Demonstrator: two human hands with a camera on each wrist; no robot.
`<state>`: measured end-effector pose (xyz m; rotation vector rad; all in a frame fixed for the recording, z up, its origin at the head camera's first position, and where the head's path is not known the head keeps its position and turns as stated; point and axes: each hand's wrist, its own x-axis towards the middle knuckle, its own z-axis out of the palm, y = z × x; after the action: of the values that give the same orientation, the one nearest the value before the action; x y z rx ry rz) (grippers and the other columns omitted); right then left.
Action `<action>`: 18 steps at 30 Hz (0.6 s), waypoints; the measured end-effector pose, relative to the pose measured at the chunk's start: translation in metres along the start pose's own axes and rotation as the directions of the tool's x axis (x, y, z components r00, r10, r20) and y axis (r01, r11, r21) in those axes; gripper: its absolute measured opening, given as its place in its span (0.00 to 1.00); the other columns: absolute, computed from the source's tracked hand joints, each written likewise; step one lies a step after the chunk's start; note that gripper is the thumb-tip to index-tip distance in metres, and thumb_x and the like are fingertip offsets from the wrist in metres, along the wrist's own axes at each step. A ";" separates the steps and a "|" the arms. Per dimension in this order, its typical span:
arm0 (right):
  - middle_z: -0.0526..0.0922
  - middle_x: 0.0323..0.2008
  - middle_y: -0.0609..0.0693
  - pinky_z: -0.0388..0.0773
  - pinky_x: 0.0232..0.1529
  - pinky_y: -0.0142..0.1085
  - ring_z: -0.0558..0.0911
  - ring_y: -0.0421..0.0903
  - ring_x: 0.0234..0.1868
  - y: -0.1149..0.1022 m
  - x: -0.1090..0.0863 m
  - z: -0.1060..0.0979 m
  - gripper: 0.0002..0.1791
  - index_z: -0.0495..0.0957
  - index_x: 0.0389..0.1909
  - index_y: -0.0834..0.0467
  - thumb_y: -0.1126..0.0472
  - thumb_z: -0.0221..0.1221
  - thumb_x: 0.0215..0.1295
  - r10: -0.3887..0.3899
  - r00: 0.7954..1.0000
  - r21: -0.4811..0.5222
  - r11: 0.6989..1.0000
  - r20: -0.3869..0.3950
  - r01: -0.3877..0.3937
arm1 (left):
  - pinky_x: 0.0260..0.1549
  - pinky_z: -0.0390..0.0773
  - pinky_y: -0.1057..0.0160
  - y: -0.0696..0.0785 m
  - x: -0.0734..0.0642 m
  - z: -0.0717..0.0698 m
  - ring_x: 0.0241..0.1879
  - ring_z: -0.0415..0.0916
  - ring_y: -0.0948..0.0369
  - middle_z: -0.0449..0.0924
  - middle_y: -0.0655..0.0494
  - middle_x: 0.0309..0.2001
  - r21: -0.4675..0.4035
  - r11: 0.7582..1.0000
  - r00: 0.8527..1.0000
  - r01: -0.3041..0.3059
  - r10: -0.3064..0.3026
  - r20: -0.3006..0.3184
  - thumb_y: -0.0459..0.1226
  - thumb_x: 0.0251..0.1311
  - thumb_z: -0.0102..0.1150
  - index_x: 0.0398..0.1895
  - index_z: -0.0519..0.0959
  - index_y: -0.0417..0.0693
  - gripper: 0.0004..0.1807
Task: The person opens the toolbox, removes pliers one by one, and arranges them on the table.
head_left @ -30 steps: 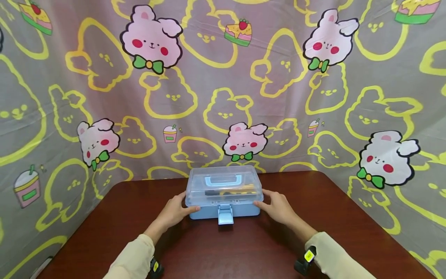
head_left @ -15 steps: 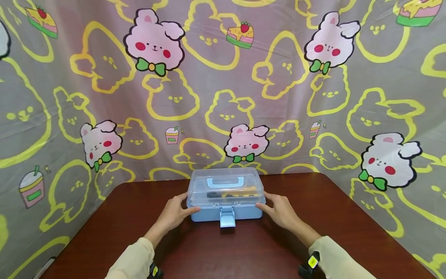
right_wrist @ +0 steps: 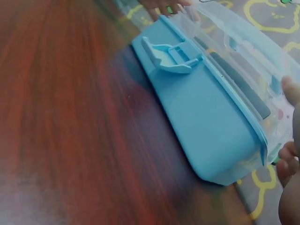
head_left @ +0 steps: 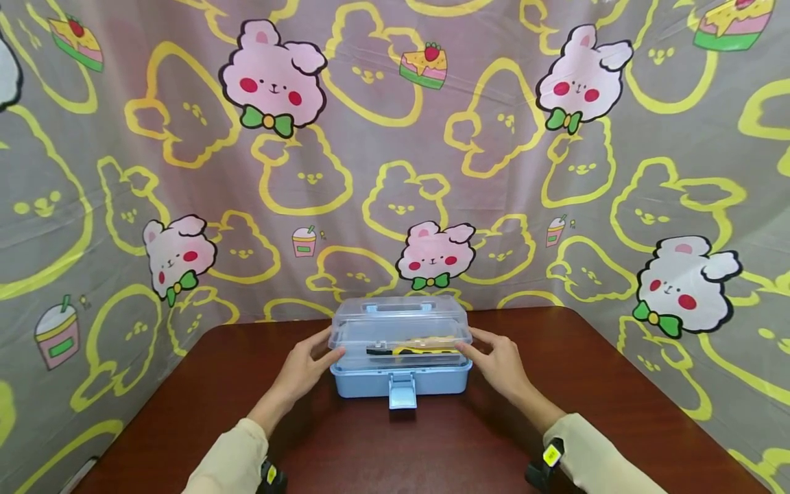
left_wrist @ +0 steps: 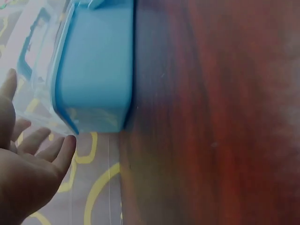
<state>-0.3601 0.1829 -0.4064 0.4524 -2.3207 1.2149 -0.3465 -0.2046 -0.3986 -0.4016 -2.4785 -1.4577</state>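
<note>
A light-blue plastic box [head_left: 370, 384] sits on the table, its clear hinged lid [head_left: 354, 321] raised at the front and tilted back. The left hand [head_left: 302, 367] holds the lid's left front corner, thumb in front and fingers along the side. At the opposite corner, the right hand [head_left: 503, 363] grips the lid in the same way. The front latch [head_left: 403, 392] hangs unfastened. Through the lid shows a yellow-and-black tool [head_left: 426, 350] with a tan piece beside it; their kind is blurred. The right wrist view also shows a dark flat piece [right_wrist: 239, 84] inside.
The dark reddish-brown table [head_left: 395, 453] extends around the box. A cartoon-printed curtain [head_left: 506, 240] hangs close behind the box and along both sides. Wrist-worn cameras sit at both cuffs, including one on the right wrist [head_left: 546, 466].
The lid was down on the box; its front edge has now risen from the blue base and tipped back. Both hands have moved up slightly with it.
</note>
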 end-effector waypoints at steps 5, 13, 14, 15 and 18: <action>0.88 0.48 0.54 0.79 0.37 0.35 0.84 0.50 0.42 0.000 0.009 0.004 0.29 0.84 0.59 0.60 0.45 0.71 0.65 0.045 0.998 0.055 0.998 -0.037 -0.043 | 0.64 0.67 0.41 -0.004 0.010 -0.004 0.74 0.60 0.43 0.58 0.42 0.78 -0.057 0.998 0.998 -0.022 0.025 0.055 0.52 0.73 0.61 0.82 0.57 0.46 0.42; 0.85 0.55 0.55 0.79 0.53 0.56 0.83 0.55 0.53 0.010 0.021 0.007 0.28 0.82 0.61 0.60 0.48 0.71 0.66 -0.042 0.999 0.066 0.997 0.003 0.042 | 0.59 0.72 0.39 -0.010 0.012 -0.006 0.65 0.72 0.41 0.55 0.40 0.79 0.078 0.992 0.989 -0.102 0.093 0.115 0.51 0.81 0.48 0.86 0.43 0.59 0.39; 0.84 0.56 0.56 0.78 0.54 0.56 0.83 0.56 0.55 0.011 0.022 0.007 0.28 0.81 0.62 0.60 0.48 0.70 0.67 -0.050 0.999 0.063 0.997 0.006 0.050 | 0.59 0.72 0.39 -0.009 0.012 -0.006 0.65 0.72 0.41 0.56 0.40 0.78 0.093 0.989 0.988 -0.116 0.105 0.114 0.50 0.81 0.47 0.86 0.43 0.59 0.38; 0.84 0.57 0.57 0.78 0.55 0.56 0.83 0.56 0.56 0.012 0.022 0.006 0.29 0.80 0.62 0.61 0.48 0.70 0.68 -0.060 0.998 0.060 0.996 0.009 0.059 | 0.59 0.72 0.39 -0.009 0.013 -0.005 0.64 0.73 0.41 0.56 0.39 0.78 0.104 0.985 0.986 -0.135 0.124 0.112 0.49 0.82 0.46 0.86 0.42 0.58 0.38; 0.83 0.59 0.61 0.78 0.54 0.56 0.82 0.59 0.57 0.014 0.023 0.004 0.30 0.78 0.66 0.64 0.52 0.69 0.69 -0.094 0.996 0.061 0.994 -0.006 0.094 | 0.61 0.69 0.38 -0.006 0.016 -0.002 0.66 0.70 0.38 0.53 0.40 0.79 0.110 0.980 0.981 -0.167 0.155 0.113 0.49 0.82 0.46 0.86 0.42 0.56 0.38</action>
<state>-0.3869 0.1856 -0.4056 0.5744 -2.2382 1.2429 -0.3637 -0.2067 -0.3968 -0.6540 -2.5296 -1.2487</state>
